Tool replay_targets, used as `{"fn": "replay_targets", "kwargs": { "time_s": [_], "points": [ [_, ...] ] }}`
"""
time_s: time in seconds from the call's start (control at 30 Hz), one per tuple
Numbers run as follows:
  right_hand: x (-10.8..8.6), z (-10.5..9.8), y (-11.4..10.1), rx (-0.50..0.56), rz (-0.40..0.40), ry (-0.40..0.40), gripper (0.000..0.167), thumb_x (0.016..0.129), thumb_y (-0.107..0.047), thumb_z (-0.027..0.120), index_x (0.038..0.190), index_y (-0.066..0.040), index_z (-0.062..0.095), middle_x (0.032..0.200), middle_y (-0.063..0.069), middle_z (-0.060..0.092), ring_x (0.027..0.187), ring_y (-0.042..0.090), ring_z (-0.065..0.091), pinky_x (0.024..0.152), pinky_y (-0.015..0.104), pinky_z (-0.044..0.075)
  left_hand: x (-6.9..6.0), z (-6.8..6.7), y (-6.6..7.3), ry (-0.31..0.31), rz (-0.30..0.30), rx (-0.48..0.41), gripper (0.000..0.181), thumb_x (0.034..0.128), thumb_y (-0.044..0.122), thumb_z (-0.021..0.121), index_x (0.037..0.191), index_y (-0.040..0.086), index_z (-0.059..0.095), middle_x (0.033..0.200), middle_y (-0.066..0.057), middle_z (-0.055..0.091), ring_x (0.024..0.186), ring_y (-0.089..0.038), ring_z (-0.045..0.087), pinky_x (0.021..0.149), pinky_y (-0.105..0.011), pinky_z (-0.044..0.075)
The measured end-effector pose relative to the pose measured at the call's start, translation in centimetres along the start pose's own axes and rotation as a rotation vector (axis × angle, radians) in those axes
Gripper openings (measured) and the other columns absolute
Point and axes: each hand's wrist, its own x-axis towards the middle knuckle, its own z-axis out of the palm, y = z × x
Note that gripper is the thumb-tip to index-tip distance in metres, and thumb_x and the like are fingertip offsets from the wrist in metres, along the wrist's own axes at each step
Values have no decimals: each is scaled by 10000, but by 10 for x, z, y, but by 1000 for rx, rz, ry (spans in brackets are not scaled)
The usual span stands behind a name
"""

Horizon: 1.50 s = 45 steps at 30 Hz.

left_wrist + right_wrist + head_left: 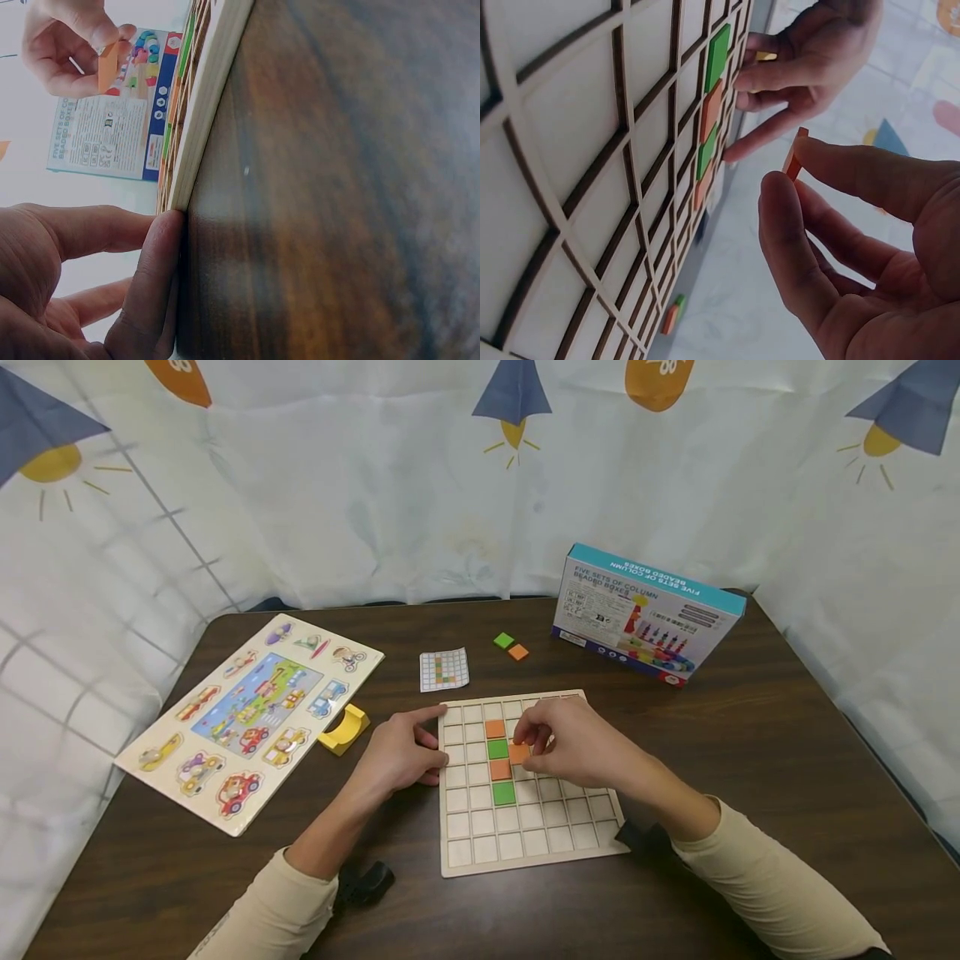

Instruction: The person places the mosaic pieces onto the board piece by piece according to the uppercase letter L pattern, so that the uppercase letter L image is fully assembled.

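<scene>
A wooden grid board (528,842) lies on the dark table, with orange and green square tiles alternating down one column, such as the green tile (504,793). Between thumb and fingertips my right hand (573,739) pinches an orange tile (795,156), held a little above the board beside that column. My left hand (397,750) touches the board's left edge with extended fingers; the left wrist view shows its fingertips (161,232) against the rim. Behind the board lies a small printed pattern card (444,671). Near it are a loose green tile (504,641) and orange tile (518,652).
At the left lies a vehicle picture puzzle board (255,718), with a yellow curved block (345,730) by its edge. A beaded-column toy box (648,614) stands at the back right. A white patterned curtain (375,485) hangs behind the table.
</scene>
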Motion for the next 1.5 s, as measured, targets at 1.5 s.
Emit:
{"fn": "replay_targets", "kwargs": {
  "time_s": [1.5],
  "points": [
    [-5, 38, -9, -71, -87, -207, 197, 797, -128, 886, 855, -152, 699, 773, -15, 657, 708, 91, 563, 626, 220, 510, -1, 0, 1, -4, -18, 0, 774, 839, -2, 782, 1545, 176, 520, 1038, -160, 638, 601, -149, 707, 577, -304, 652]
  ]
}}
